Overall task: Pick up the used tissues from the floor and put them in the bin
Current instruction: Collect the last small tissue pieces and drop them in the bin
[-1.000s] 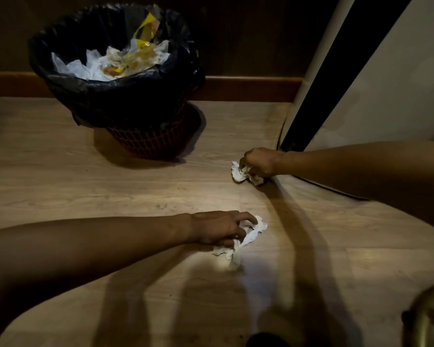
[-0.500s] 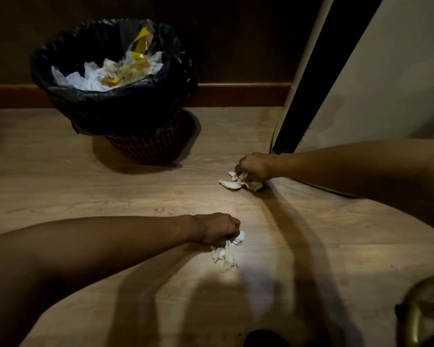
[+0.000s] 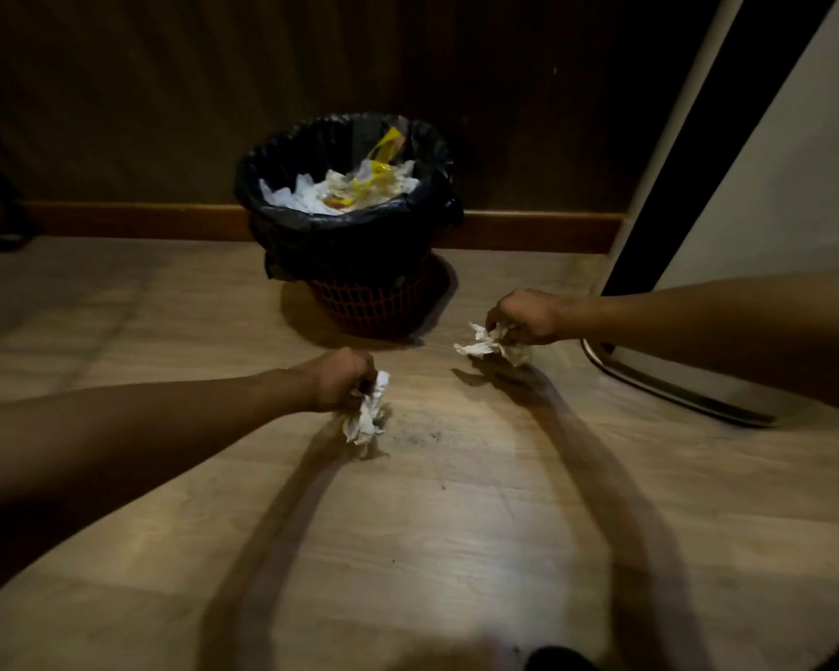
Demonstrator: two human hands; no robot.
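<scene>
My left hand (image 3: 341, 378) is closed around a crumpled white tissue (image 3: 366, 418) that hangs below the fist, a little above the wooden floor. My right hand (image 3: 524, 315) grips a second crumpled tissue (image 3: 492, 345), also lifted off the floor. The bin (image 3: 354, 244), a red mesh basket lined with a black bag, stands beyond and between both hands near the wall. It holds white tissues and a yellow wrapper.
A white appliance with a dark edge and a metal base rail (image 3: 659, 385) stands at the right, close to my right forearm. A wooden skirting board (image 3: 132, 220) runs along the dark wall behind the bin. Dust specks (image 3: 422, 435) lie on the floor.
Both hands have closed on their tissues and lifted them off the floor. The view has pulled back, so the bin now sits nearer the middle.
</scene>
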